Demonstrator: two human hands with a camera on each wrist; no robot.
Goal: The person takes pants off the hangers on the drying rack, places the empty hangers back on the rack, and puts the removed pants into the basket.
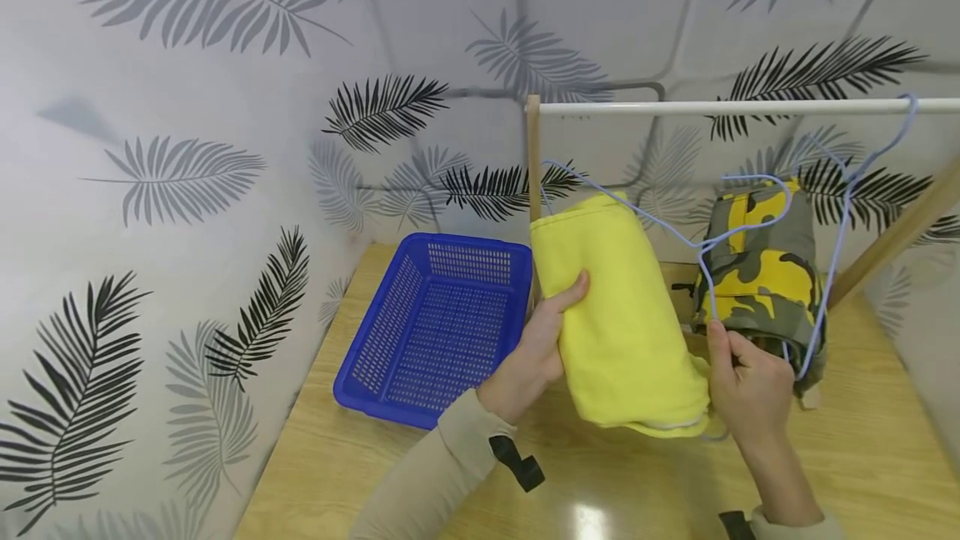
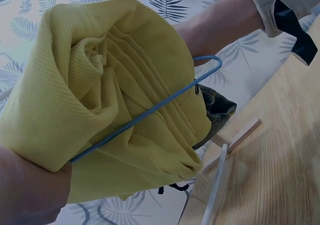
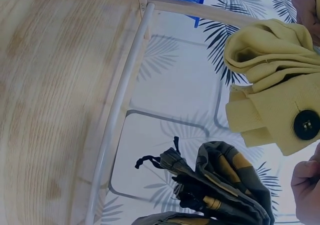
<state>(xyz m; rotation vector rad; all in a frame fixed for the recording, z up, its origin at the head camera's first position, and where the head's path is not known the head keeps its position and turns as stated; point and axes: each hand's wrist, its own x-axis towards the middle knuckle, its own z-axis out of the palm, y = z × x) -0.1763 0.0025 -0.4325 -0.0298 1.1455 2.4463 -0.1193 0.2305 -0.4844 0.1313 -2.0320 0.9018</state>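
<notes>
A yellow garment [image 1: 622, 315] hangs folded over the lower bar of a blue wire hanger [image 2: 135, 121]. My left hand [image 1: 536, 348] grips the garment's left side, thumb on the front and the other fingers hidden behind. At the hanger's right end, my right hand [image 1: 753, 386] pinches the wire between thumb and fingers. In the right wrist view a black button [image 3: 306, 125] shows on the yellow cloth. The hanger's hook is off the rod, pointing up and right. Behind my right hand hangs a yellow and grey camouflage garment [image 1: 757, 273].
A white rod [image 1: 712, 108] spans the rack between a wooden post [image 1: 534, 157] and a slanted wooden leg [image 1: 900, 232]. From the rod hangs the camouflage garment's blue hanger. Left of the rack, a blue plastic basket [image 1: 386, 412] stands on the wooden table [image 1: 300, 482].
</notes>
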